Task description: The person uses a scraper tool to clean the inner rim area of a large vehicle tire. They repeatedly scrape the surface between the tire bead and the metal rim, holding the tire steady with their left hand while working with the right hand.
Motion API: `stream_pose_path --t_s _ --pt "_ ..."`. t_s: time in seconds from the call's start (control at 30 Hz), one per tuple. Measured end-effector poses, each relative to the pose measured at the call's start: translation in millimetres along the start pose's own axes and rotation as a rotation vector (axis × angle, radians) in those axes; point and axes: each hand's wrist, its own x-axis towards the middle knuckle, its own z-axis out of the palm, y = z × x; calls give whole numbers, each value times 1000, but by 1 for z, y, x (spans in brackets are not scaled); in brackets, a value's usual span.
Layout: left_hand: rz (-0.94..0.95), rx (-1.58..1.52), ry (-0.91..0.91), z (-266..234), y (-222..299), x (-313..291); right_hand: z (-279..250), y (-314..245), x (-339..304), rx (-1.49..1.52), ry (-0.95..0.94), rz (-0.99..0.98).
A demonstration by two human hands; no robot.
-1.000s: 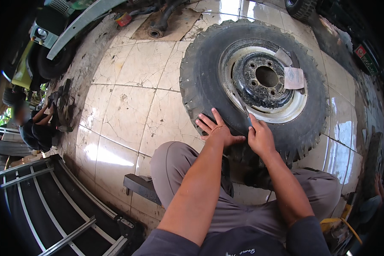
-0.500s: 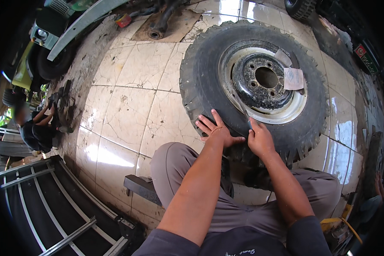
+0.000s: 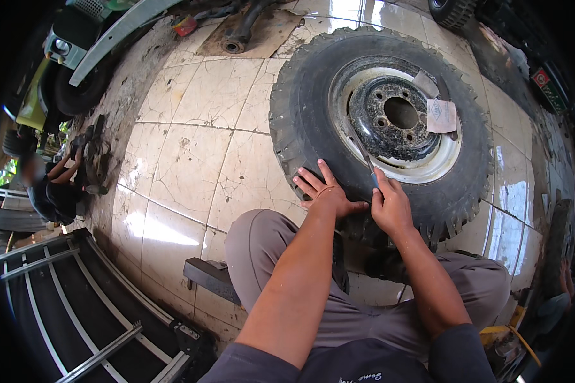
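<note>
The right hand [image 3: 391, 207] is closed around the bluish handle of a thin tool [image 3: 366, 155]; its shaft points away from the hand to the rim [image 3: 421, 172], probably held so for better guiding. Just left, the left hand [image 3: 322, 195] has its fingers spread and grips nothing; it rests upon the tyre [image 3: 305, 115], seemingly to steady it. The tyre lies flat before both hands, on the floor [image 3: 185, 153], which perhaps makes the rim easy to reach. Ahead and right of the right hand, papers [image 3: 441, 116] lie across a dark strip [image 3: 442, 87] (its kind I cannot tell). Farther, ahead-left of the left hand, a metal part [image 3: 233, 45] rests on cardboard [image 3: 281, 32], maybe for protecting the tiles.
</note>
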Motion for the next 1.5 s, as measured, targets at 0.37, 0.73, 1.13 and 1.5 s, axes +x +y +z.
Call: stream_pose_path --t_s 0.37,0.73,1.13,1.5 --pt "-20 -7 16 5 -4 5 -1 3 -1 -46 -48 59" --pt "-3 -1 33 3 -4 3 -4 1 0 -111 -131 90" --pt "-10 -35 26 5 -4 2 -5 13 0 -42 -9 16" --pt "-9 -36 26 2 -3 3 -8 1 3 -20 -47 62"
